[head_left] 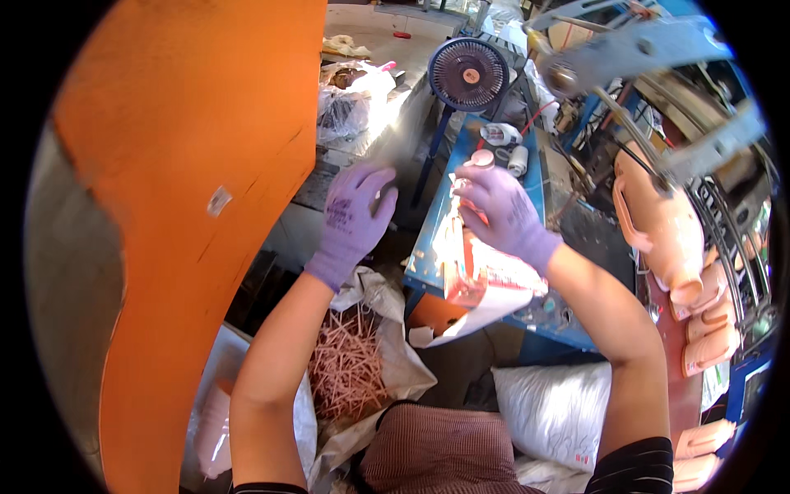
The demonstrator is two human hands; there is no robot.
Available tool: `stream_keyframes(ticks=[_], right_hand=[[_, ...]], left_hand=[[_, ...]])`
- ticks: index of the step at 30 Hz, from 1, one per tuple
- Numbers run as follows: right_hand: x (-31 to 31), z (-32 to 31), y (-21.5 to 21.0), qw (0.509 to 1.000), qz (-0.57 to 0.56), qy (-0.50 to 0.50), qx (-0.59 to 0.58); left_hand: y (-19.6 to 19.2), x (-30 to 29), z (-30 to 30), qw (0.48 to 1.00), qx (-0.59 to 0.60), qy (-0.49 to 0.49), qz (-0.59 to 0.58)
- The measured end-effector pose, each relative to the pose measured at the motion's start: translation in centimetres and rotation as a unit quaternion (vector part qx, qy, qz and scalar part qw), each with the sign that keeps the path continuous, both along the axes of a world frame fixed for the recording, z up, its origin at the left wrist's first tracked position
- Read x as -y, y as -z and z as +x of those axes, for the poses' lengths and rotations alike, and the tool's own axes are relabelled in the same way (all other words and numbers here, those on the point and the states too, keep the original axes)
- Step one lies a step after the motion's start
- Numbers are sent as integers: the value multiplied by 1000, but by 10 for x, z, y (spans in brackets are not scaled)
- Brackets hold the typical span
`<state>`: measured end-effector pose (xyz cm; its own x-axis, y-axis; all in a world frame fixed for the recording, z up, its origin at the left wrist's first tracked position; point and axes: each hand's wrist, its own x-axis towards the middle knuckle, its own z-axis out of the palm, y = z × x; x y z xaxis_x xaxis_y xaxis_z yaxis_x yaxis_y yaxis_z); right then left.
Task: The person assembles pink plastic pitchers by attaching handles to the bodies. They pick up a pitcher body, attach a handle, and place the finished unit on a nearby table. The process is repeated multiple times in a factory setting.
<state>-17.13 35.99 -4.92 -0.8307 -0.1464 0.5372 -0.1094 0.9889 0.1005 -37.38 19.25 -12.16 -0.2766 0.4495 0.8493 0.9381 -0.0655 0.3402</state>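
Note:
My left hand (355,210), in a purple glove, is raised over the gap beside the blue table. Its thumb and fingers stand apart, slightly blurred, with nothing visible between them. My right hand (506,210), gloved the same way, curls its fingers around a pink plastic piece (467,288) that looks like a jug. Strong sunlight washes out much of this piece, and the hand covers part of it. A round pink end (483,158) shows just beyond my fingers. Below my left forearm, a white sack (415,375) holds many thin pink plastic strips (346,362).
A large orange panel (206,165) blocks the left side. A black fan (469,76) stands ahead, beyond the blue table (428,247). White spools (518,160) lie on that table. Metal machine arms (642,58) reach in at upper right, above a large pink jug (658,214).

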Motion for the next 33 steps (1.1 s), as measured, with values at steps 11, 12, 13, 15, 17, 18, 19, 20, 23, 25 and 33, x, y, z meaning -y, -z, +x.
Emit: stream_keyframes(ticks=[11,12,13,15,17,18,19,20,23,25,33], right_hand=[[-288,-217,-7,953,177,238,-54],[-298,-229,-14,946,154,282,-40],[-306,-238,-22,935,129,328,-25],[-339,-248,-30,911,130,391,-30],[-351,-262,-48,885,135,443,40],[-355,-273,-55,890,137,435,29],[-359,-276,-58,892,138,429,27],[-357,-282,-65,893,142,426,26],[-382,-298,-85,890,132,435,46],[-390,-301,-98,878,119,457,80],[-406,-303,-108,875,62,449,170]], left_hand=[[44,-94,-75,981,-166,-101,20],[47,-94,-77,978,-174,-110,25],[50,-95,-79,976,-183,-116,30],[53,-101,-79,972,-194,-125,40],[56,-103,-83,967,-205,-143,45],[57,-105,-86,964,-209,-154,47],[58,-105,-81,964,-209,-160,47],[56,-103,-84,962,-212,-166,47],[49,-100,-80,966,-195,-169,25],[58,-104,-80,963,-201,-173,35],[56,-104,-79,958,-207,-197,33]])
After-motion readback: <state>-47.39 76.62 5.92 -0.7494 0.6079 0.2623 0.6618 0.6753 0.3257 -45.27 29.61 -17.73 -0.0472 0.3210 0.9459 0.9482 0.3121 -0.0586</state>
